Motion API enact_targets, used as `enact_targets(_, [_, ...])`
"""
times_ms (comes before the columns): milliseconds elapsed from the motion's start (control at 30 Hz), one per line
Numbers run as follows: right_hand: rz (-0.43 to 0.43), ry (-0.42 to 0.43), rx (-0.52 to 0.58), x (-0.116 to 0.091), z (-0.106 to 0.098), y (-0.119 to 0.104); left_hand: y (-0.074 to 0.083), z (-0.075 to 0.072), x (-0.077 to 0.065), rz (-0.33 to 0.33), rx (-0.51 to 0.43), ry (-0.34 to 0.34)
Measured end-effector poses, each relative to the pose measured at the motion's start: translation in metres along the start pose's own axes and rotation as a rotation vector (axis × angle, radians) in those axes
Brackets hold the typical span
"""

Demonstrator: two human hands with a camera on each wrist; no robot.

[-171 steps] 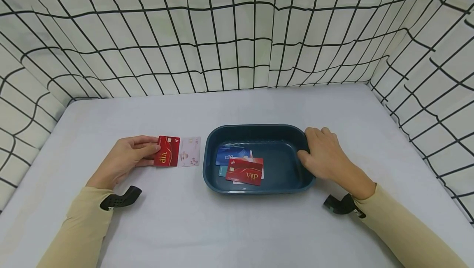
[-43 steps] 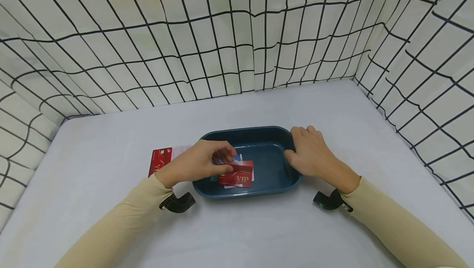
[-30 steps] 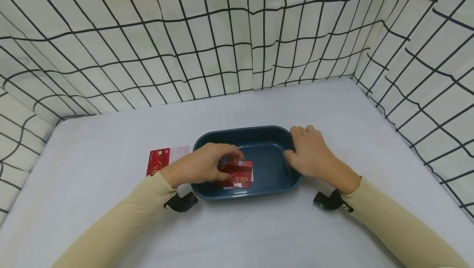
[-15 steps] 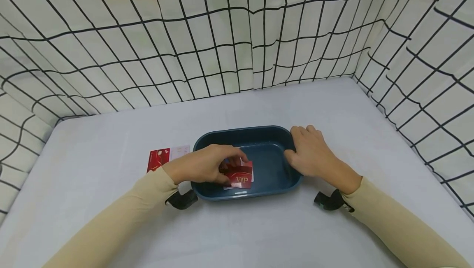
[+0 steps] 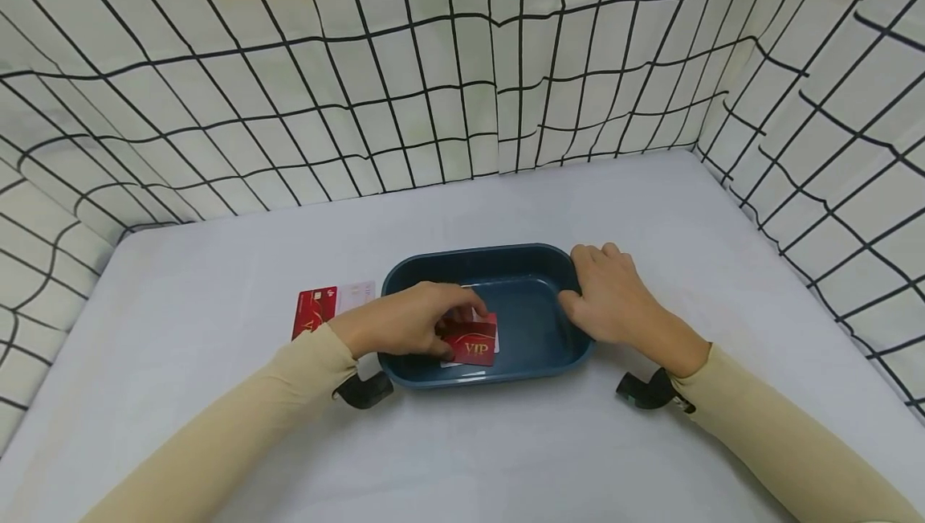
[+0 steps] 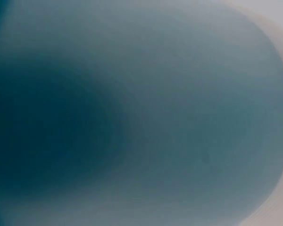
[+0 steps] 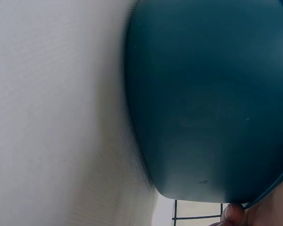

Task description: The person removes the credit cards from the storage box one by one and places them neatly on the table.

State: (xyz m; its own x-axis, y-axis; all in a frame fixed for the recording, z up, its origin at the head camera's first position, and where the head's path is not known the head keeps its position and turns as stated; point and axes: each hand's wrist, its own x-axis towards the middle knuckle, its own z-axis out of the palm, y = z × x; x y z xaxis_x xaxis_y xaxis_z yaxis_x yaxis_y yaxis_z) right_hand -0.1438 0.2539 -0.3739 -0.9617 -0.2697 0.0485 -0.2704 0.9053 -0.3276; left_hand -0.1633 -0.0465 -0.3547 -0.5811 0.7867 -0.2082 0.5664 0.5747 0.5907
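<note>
My left hand (image 5: 419,320) reaches into the dark teal tray (image 5: 482,381), thumb and fingers curled at the left end of a red VIP card (image 5: 477,349). A paler card edge shows beneath that card; the left side of the pile is hidden under the hand. My right hand (image 5: 609,296) grips the tray's right end, thumb over the rim and fingers on the far side. In the right wrist view the tray's outer wall (image 7: 207,103) fills the right half, with a fingertip (image 7: 233,213) at its rim. The left wrist view holds only the blurred tray wall (image 6: 203,117) up close.
Left of the tray, another red card (image 5: 314,310) and a pale pink card (image 5: 356,295) lie side by side on the white tabletop (image 5: 477,459), partly covered by the left forearm. A white, black-gridded cloth wall (image 5: 433,105) surrounds the back and sides.
Earlier my left hand held the red card beside the pink one on the table. It has since moved right into the tray, onto the VIP card there. My right hand has kept its grip.
</note>
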Motion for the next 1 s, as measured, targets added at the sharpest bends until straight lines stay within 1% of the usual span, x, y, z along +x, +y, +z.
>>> enact_targets(200, [0.003, -0.014, 0.002, -0.0006, 0.0006, 0.0006, -0.0007, 0.0069, 0.0042, 0.026, 0.032, 0.023])
enact_targets(333, [0.007, -0.02, 0.006, -0.0001, 0.0011, 0.0001, -0.0017, 0.0093, 0.0048, 0.025, 0.032, 0.035])
enact_targets(533, [0.012, -0.011, 0.003, 0.0003, 0.0001, 0.0007, -0.0015, 0.0089, 0.0063, 0.017, 0.038, 0.037])
enact_targets(600, [0.013, -0.013, 0.003, 0.0005, 0.0002, 0.0003, -0.0013, 0.0092, 0.0065, 0.013, 0.034, 0.032])
enact_targets(767, [0.015, -0.012, 0.009, 0.0006, -0.0003, 0.0, 0.0008, 0.0084, 0.0064, 0.01, 0.033, -0.01])
enact_targets(867, [0.01, -0.008, 0.012, 0.0006, -0.0003, 0.0006, 0.0031, 0.0081, 0.006, -0.001, 0.055, -0.037])
enact_targets(1000, [0.005, -0.002, 0.01, 0.0013, 0.0009, 0.001, 0.0042, 0.008, 0.0052, -0.007, 0.085, -0.05])
